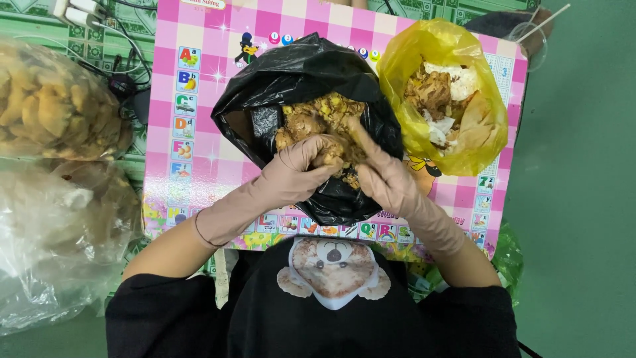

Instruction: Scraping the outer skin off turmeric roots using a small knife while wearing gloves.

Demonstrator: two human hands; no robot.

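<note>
Black bag (301, 73) mid-table, yellow bag (404, 66) right of it, clear bags (46, 219) far left
</note>
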